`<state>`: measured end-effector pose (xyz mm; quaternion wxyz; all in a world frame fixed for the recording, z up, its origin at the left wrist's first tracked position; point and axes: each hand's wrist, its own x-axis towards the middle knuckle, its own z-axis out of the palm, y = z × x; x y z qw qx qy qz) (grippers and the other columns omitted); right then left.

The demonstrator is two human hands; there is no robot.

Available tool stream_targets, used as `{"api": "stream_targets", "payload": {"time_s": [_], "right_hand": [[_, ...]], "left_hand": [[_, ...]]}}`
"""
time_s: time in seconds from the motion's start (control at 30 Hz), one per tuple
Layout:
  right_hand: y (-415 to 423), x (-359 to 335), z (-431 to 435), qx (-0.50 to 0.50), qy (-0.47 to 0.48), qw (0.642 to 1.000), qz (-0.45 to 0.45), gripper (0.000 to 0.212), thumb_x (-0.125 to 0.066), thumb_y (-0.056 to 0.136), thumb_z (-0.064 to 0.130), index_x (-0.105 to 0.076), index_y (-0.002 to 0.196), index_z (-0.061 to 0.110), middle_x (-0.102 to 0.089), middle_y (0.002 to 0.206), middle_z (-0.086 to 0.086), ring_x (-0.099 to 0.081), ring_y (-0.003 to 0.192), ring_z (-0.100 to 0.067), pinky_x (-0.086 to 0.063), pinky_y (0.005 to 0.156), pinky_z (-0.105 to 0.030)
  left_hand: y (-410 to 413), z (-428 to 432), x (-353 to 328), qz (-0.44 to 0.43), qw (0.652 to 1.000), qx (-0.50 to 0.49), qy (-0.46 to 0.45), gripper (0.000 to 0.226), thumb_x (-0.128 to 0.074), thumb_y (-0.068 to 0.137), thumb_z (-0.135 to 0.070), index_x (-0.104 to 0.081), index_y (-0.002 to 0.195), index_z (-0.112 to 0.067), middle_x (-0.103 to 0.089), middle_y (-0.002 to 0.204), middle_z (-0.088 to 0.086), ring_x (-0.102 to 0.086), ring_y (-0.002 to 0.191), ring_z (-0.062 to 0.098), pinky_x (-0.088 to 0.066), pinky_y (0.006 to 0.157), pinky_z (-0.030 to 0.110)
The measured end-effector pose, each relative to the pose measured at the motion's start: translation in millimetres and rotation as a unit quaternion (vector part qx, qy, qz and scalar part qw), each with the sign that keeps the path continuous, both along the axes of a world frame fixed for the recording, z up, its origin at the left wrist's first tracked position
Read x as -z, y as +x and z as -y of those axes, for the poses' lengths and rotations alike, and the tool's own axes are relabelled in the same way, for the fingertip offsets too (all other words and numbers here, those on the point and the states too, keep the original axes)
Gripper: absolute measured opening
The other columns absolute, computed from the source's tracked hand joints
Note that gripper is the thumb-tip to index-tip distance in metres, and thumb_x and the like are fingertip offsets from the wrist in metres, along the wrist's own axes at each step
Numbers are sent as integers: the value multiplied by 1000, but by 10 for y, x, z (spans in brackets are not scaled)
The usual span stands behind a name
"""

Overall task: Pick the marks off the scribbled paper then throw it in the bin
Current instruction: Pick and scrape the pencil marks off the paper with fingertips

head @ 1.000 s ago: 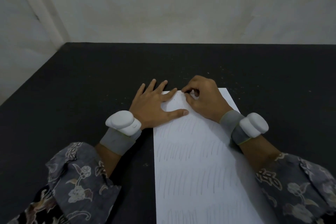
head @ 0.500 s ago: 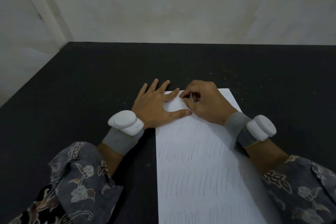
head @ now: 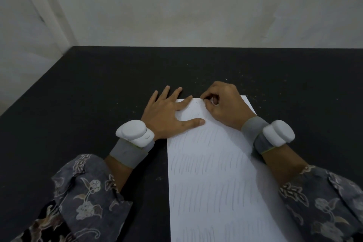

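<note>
Head view: scribbled paper on black counter, lower centre of frame.
Left hand flat, fingers spread, pressing paper's upper left corner; right hand curled, grip pinching at top edge; pinched item unclear.

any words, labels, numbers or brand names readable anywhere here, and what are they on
None can be read.
White sheet of paper on the black table: rows of slanted pencil strokes, scribbles only, no letters or numbers.
White wrist-worn devices on grey bands: no legible label or brand.
Grey floral-patterned sleeves: pattern only, no text.
</note>
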<state>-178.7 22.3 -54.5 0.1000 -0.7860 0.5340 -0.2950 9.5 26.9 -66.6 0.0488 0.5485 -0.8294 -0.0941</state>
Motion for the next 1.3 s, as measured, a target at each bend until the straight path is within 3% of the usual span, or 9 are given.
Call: {"api": "stream_targets", "payload": {"time_s": [0.13, 0.3, 0.43, 0.6, 0.77, 0.93, 1.1, 1.3], "right_hand": [[21, -16, -105, -58, 24, 998, 4, 15, -68, 81, 4, -73, 94, 8, -60, 87, 2, -53, 67, -3, -43, 65, -6], [38, -6, -37, -1, 3, 1000, 11, 14, -66, 83, 6, -73, 96, 6, -64, 93, -6, -51, 70, -3, -40, 65, -3], [31, -30, -113, -56, 32, 998, 17, 12, -68, 81, 5, -74, 91, 10, -61, 83, 4, -53, 65, -3, -42, 61, -7], [26, -15, -29, 5, 8, 1000, 2, 15, -65, 84, 6, -72, 97, 5, -63, 93, -5, -51, 72, -5, -41, 64, -4], [-12, -20, -91, -38, 34, 998, 25, 11, -68, 81, 6, -74, 90, 10, -62, 82, 3, -55, 67, -7, -44, 62, -8], [-8, -5, -9, 20, 4, 1000, 23, 13, -67, 83, 5, -74, 93, 7, -64, 88, -3, -53, 69, -5, -42, 63, -4], [-63, -50, -81, -36, 63, 996, 44, 11, -69, 80, 5, -75, 87, 11, -64, 82, 4, -57, 67, -10, -45, 61, -11], [-4, -62, -12, -12, 31, 999, 13, 12, -68, 82, 6, -74, 92, 9, -61, 85, 4, -56, 69, -7, -46, 64, -4]], "left_hand": [[-10, -14, -11, -1, 1000, 1, 3, 98, -20, 63, -89, -19, 149, -44, -6, 162, -7, 3, 149, 21, 3, 120, 44], [7, -5, -3, -3, 1000, -2, 1, 101, -18, 60, -93, -19, 149, -44, -6, 162, -8, 3, 149, 20, 4, 120, 44], [-8, -13, -9, -5, 1000, 0, 5, 106, -14, 56, -94, -18, 149, -44, -5, 162, -8, 3, 149, 20, 4, 120, 44], [-2, -3, 2, 2, 1000, -1, 3, 106, -14, 56, -94, -18, 149, -44, -5, 162, -8, 3, 149, 20, 4, 119, 44], [-14, -8, -8, -2, 1000, -2, 12, 103, -18, 59, -93, -18, 149, -44, -5, 162, -8, 4, 149, 20, 5, 119, 44], [-5, -6, -29, 7, 1000, -5, 12, 99, -19, 62, -89, -17, 150, -43, -5, 162, -8, 4, 149, 20, 4, 120, 44], [-11, -11, -26, 11, 1000, -1, 11, 97, -19, 63, -88, -17, 150, -44, -4, 162, -8, 3, 149, 20, 4, 120, 44], [-7, -1, -15, 7, 1000, -1, 5, 98, -20, 63, -88, -18, 150, -43, -5, 162, -7, 3, 149, 21, 4, 120, 44]]}}
